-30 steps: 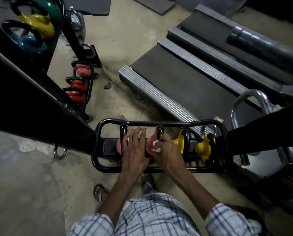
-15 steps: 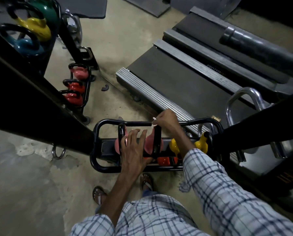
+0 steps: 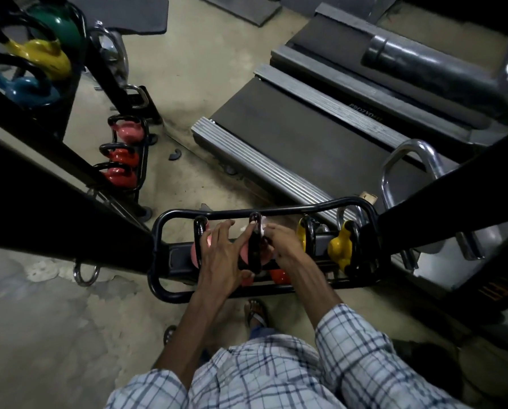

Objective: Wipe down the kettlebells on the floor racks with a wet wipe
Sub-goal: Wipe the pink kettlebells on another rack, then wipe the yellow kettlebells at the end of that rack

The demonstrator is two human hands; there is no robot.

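The near rack [image 3: 153, 255] is sitting on the floor [image 3: 54, 335], with kettlebells [image 3: 339, 246] standing in a row in it. The left hand [image 3: 220, 261] is resting on the left ones, and the right hand [image 3: 285, 246] is pressing a wipe [image 3: 263, 228] just beside it. A treadmill [image 3: 320, 143] is lying behind, and another rack [image 3: 144, 154] is standing far left.

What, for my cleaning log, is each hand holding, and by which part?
Right hand pinches the wet wipe, bunched in its fingertips, against the black handle of a pink kettlebell. Left hand holds nothing; its straight fingers rest on that kettlebell.
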